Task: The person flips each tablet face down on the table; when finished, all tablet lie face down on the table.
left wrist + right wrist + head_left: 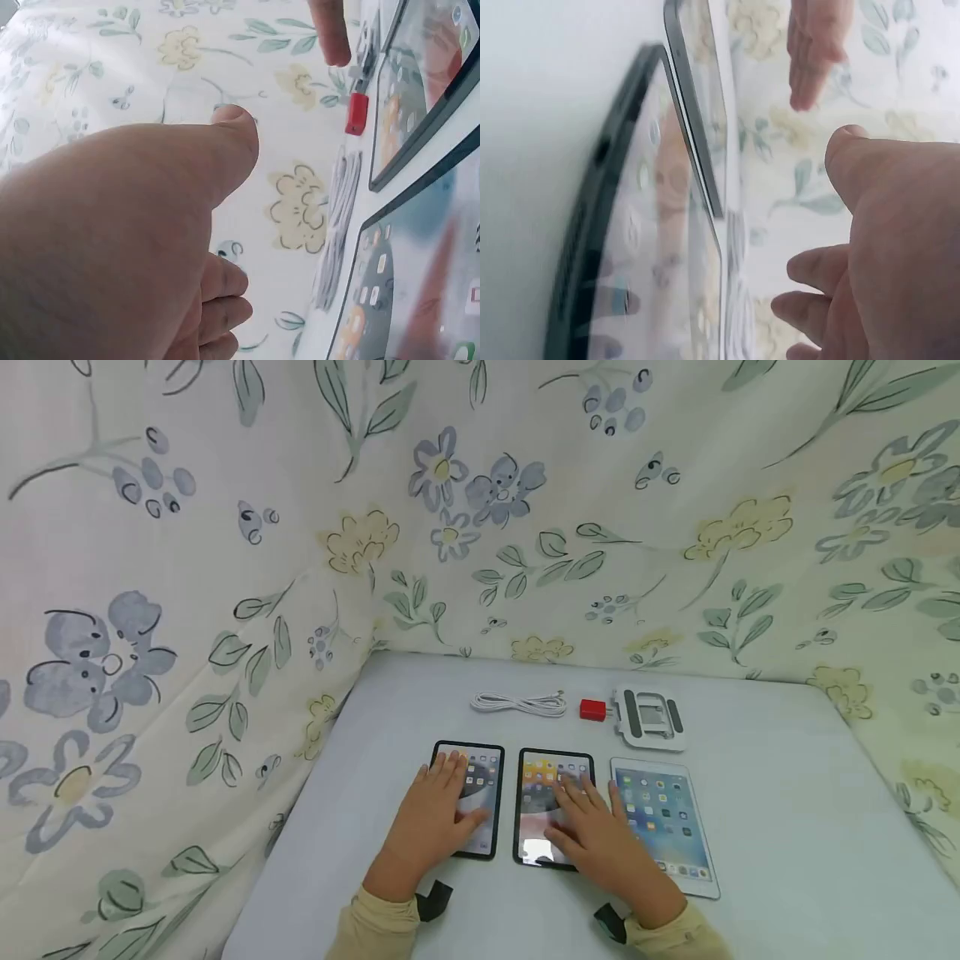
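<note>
Fingers: both hands are lying flat with straight, spread fingers, gripping nothing
Left hand (442,822): it is resting on the left tablet (471,799), maybe holding it down or tapping
Right hand (600,843): it is resting on the middle tablet (551,806) the same way
Tablets: both are lying face up, side by side, near the front of the table (787,827), with black edges and lit screens showing little pictures
White tablet (663,822): it is lying just beside the right hand, also lit
Behind: a white cable (517,702), a red plug (592,709) and a white stand (648,718) are sitting in a row
Around: flowery cloth (225,568) is hanging like walls
</note>
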`<control>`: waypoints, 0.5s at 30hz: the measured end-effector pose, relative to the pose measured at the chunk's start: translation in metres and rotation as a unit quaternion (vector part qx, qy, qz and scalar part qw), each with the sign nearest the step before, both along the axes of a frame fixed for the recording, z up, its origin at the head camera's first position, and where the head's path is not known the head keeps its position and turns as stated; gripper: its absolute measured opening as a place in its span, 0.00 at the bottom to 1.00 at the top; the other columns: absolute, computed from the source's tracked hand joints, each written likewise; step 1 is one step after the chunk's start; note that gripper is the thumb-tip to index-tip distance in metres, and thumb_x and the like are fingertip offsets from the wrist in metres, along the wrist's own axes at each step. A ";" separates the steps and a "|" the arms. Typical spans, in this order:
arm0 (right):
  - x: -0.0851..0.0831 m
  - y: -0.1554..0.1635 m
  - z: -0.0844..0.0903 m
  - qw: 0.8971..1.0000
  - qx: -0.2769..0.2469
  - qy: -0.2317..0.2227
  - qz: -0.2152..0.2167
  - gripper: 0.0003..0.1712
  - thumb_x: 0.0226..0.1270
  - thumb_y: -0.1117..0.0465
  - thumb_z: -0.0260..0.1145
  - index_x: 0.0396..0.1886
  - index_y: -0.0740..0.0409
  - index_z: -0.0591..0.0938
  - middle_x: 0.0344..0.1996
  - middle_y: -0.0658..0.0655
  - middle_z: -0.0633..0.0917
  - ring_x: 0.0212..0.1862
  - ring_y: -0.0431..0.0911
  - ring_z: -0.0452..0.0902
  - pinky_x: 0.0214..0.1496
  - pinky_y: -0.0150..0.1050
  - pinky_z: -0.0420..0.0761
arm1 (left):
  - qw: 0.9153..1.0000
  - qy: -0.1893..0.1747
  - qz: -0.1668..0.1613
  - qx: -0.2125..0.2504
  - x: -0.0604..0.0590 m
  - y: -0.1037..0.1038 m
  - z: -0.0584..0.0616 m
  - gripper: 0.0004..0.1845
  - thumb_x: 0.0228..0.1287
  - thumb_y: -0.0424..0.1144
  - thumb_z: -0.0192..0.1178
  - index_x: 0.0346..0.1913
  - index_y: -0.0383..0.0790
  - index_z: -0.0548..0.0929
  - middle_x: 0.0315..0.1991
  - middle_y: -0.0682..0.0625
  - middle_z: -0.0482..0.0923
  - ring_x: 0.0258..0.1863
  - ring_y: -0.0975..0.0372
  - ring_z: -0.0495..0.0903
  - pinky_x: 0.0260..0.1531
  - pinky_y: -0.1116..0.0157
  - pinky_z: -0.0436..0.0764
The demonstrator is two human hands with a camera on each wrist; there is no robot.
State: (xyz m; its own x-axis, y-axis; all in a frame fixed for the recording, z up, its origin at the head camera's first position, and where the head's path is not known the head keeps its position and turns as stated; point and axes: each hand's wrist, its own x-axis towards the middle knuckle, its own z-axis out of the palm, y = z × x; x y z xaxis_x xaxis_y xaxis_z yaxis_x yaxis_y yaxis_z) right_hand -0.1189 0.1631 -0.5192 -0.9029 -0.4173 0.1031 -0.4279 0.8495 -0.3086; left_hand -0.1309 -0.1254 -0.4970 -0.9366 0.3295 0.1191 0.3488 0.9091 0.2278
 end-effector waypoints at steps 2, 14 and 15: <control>-0.002 -0.012 -0.003 1.000 0.006 0.003 0.022 0.40 0.71 0.36 0.54 0.75 0.51 0.62 0.74 0.54 0.61 0.75 0.57 0.46 0.71 0.64 0.36 | 1.000 -0.001 0.015 0.005 -0.001 -0.007 -0.003 0.47 0.66 0.69 0.49 0.74 0.34 0.60 0.75 0.41 0.54 0.74 0.49 0.50 0.71 0.49 0.50; -0.015 -0.068 -0.014 0.994 0.051 -0.020 0.097 0.43 0.70 0.32 0.51 0.76 0.52 0.62 0.74 0.58 0.61 0.76 0.56 0.42 0.71 0.64 0.36 | 0.996 -0.059 0.072 0.008 -0.005 -0.042 -0.025 0.45 0.67 0.68 0.45 0.73 0.34 0.62 0.73 0.40 0.58 0.74 0.49 0.51 0.71 0.50 0.49; -0.015 -0.070 -0.014 0.993 0.054 -0.025 0.101 0.43 0.70 0.32 0.50 0.76 0.52 0.62 0.74 0.58 0.61 0.76 0.56 0.42 0.71 0.64 0.35 | 0.995 -0.062 0.072 0.013 -0.003 -0.043 -0.027 0.45 0.68 0.68 0.45 0.73 0.34 0.62 0.72 0.40 0.59 0.73 0.48 0.52 0.71 0.50 0.49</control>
